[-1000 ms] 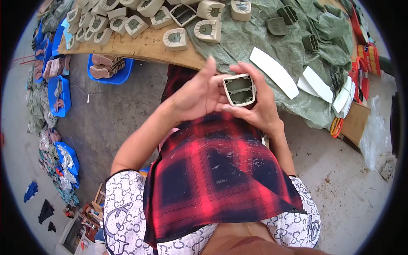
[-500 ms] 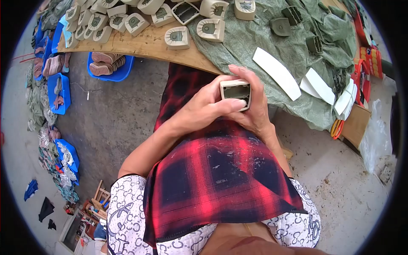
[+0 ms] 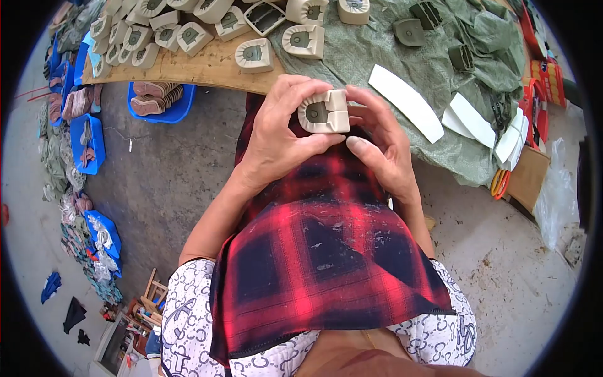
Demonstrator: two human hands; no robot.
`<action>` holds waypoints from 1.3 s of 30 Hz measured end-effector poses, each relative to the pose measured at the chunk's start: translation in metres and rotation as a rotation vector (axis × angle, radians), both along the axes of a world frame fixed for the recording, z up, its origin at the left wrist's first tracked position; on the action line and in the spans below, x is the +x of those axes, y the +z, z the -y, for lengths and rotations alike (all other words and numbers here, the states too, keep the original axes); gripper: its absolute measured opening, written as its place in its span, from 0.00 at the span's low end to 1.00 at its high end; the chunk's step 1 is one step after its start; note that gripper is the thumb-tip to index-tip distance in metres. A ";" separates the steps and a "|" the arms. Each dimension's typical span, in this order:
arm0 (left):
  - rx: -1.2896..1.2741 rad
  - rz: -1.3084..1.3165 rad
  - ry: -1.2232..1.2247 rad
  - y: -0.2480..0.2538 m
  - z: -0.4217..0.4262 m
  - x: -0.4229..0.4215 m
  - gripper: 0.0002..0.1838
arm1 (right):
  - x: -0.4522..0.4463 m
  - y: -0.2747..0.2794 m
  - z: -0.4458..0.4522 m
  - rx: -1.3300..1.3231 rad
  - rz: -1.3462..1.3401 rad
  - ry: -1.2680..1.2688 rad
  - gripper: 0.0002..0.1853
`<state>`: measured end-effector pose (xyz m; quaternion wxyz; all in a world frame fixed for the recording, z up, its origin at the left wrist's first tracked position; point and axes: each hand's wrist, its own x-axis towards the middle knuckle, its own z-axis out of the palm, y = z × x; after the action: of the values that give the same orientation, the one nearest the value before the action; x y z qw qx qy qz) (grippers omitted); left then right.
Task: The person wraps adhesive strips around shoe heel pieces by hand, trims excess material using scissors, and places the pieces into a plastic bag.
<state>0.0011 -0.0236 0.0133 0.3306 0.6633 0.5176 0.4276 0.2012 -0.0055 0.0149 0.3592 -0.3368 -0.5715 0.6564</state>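
Note:
A beige-covered shoe heel [image 3: 339, 113] is held up over my lap, with its pleated, rounded cup side facing me and a dark green plate showing inside. My left hand [image 3: 274, 129] grips it from the left, fingers along the top and thumb along the bottom edge. At its right end my right hand [image 3: 386, 135] curls around it, fingertips against the side and thumb close to the lower corner. On the table beyond lie several similar covered heels [image 3: 254, 56] and some bare dark green heels [image 3: 409, 32].
A wooden table [image 3: 207, 74] is partly covered by a green woven sheet [image 3: 352, 56]. White curved strips [image 3: 407, 103] lie on the sheet at the right. Under the table's left side a blue basin [image 3: 182, 112] holds pink soles. More blue bins [image 3: 88, 144] stand at far left.
The heel has been turned from its hollow open side to its pleated cup side and moved slightly up and left. My right thumb has come off its face; the hands are further apart.

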 end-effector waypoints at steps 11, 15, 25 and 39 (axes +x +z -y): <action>0.153 -0.129 0.046 -0.004 0.007 0.015 0.33 | -0.013 0.000 -0.003 -0.300 -0.048 -0.119 0.16; 0.144 -0.129 0.029 -0.007 0.009 0.017 0.33 | -0.018 0.001 -0.001 -0.298 -0.005 -0.143 0.13; 0.117 -0.065 0.031 -0.010 0.023 -0.002 0.33 | -0.032 -0.004 0.014 -0.207 -0.076 -0.126 0.16; 0.341 0.060 0.119 -0.044 0.028 0.001 0.35 | -0.037 -0.007 0.011 0.750 0.363 -0.221 0.22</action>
<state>0.0017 -0.0518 -0.0304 0.2027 0.6649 0.4657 0.5477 0.1643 -0.0168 0.0080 0.4184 -0.3523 -0.7849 0.2909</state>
